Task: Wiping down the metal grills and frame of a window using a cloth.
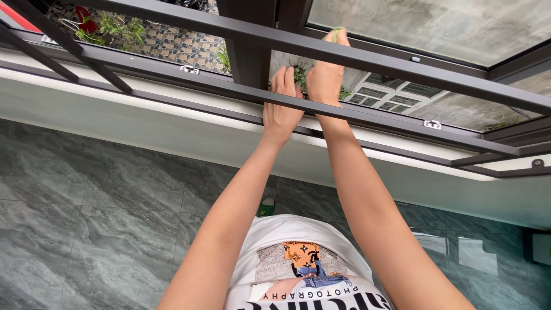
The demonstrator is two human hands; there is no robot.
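Both my arms reach out to a dark metal window frame [402,69]. My left hand [280,109] lies flat against the lower bar [172,77] of the frame, fingers straight and holding nothing. Just to its right, my right hand [326,74] reaches further, between the lower bar and the upper bar. Its fingertips pinch a small green thing [336,30] at the upper bar; most of this thing is hidden. The two hands almost touch.
Beyond the frame are potted plants [115,28], patterned tiles and a neighbouring roof window [390,95]. A white sill [143,123] runs under the frame. Grey marbled floor tiles [86,218] lie below, with a green slipper [266,206] between my arms. My white printed shirt [304,270] fills the bottom.
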